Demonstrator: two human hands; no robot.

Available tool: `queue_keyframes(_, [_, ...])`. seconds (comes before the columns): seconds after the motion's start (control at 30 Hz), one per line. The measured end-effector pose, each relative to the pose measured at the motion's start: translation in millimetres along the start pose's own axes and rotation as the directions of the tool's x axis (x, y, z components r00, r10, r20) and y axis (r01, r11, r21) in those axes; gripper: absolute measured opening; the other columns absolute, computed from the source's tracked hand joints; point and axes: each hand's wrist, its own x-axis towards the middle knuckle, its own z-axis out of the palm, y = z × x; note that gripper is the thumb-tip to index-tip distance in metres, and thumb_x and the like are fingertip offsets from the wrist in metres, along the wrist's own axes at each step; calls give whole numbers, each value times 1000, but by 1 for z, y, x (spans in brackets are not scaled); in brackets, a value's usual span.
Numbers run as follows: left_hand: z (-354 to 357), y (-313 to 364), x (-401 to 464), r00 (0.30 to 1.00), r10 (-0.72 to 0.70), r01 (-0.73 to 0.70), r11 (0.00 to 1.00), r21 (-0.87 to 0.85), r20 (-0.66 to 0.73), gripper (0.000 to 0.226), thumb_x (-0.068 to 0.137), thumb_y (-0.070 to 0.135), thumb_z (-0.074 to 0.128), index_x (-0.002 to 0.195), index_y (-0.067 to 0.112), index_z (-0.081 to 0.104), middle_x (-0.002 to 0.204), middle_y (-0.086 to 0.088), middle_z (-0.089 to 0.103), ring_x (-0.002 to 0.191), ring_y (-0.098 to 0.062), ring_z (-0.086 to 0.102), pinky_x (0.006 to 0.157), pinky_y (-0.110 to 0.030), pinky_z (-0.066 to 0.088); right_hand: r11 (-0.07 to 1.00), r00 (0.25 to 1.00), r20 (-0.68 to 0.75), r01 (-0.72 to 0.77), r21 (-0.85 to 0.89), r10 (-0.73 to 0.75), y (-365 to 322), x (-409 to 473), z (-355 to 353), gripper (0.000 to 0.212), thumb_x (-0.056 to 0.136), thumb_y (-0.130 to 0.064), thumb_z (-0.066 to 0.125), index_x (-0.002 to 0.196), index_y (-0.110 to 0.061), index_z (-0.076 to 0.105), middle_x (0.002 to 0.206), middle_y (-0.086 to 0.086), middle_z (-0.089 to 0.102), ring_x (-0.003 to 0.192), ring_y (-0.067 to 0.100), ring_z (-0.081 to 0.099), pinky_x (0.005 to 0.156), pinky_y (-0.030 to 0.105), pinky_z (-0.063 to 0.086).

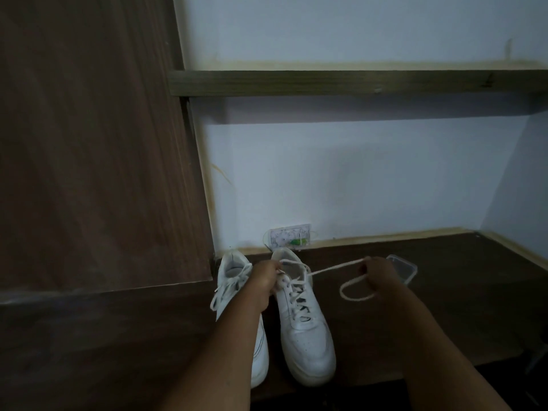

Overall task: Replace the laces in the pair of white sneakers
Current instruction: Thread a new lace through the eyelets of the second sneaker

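Note:
Two white sneakers stand side by side on a dark wooden surface (444, 307), toes toward me. The left sneaker (234, 280) has loose laces hanging over its side; my forearm covers its middle. The right sneaker (305, 330) is laced up its front. My left hand (264, 280) grips the lace at the top of the right sneaker's tongue. My right hand (378, 272) holds the other end of that white lace (332, 268), pulled out taut to the right, with a loop (355, 292) hanging below my fingers.
A clear plastic lid or container (406, 269) lies just behind my right hand. A small transparent packet (289, 237) leans on the wall behind the shoes. A brown wooden panel (89, 143) stands at left, a shelf (355, 83) runs overhead.

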Motion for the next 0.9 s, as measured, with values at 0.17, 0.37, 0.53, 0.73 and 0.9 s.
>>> queue_keyframes(0.17, [-12,12,-8,992,71,-93,965,-244,-100,33,95,31,55,65,17,56,60,1,52,54,-12,43,53,-25,33,977,980,199,24,-211,19,7,-14,5,36,99,-20,47,129,-1,53,131,18,55,120,30,54,74,23,45])
queue_keyframes(0.37, [-36,33,-38,871,185,-343,891,-296,-455,42,88,33,68,61,10,45,62,-6,51,63,-24,52,70,-35,48,923,909,206,380,-54,-362,-28,-34,44,31,94,-34,55,119,-19,61,119,2,64,109,17,59,94,28,45])
queue_keyframes(0.53, [-79,34,-30,930,231,-102,909,405,-284,34,86,34,58,95,3,65,89,-11,66,77,-24,63,79,-36,53,904,900,85,427,18,-427,-33,-45,62,15,91,-28,59,99,-15,63,89,-3,61,85,13,59,66,19,41])
queue_keyframes(0.73, [-40,19,-28,868,492,-177,185,967,65,31,90,40,57,115,24,64,122,0,60,118,-27,51,98,-39,45,902,900,63,429,45,-431,-34,-40,58,21,94,-24,53,81,-12,65,73,-4,60,69,12,55,56,17,37])
queue_keyframes(0.9, [0,-4,-4,882,423,-333,240,912,210,30,100,25,45,125,16,59,132,-9,48,118,-29,51,96,-37,44,919,918,119,358,164,-379,-35,-38,59,24,95,-19,50,78,-12,64,71,0,65,70,16,62,69,31,51])
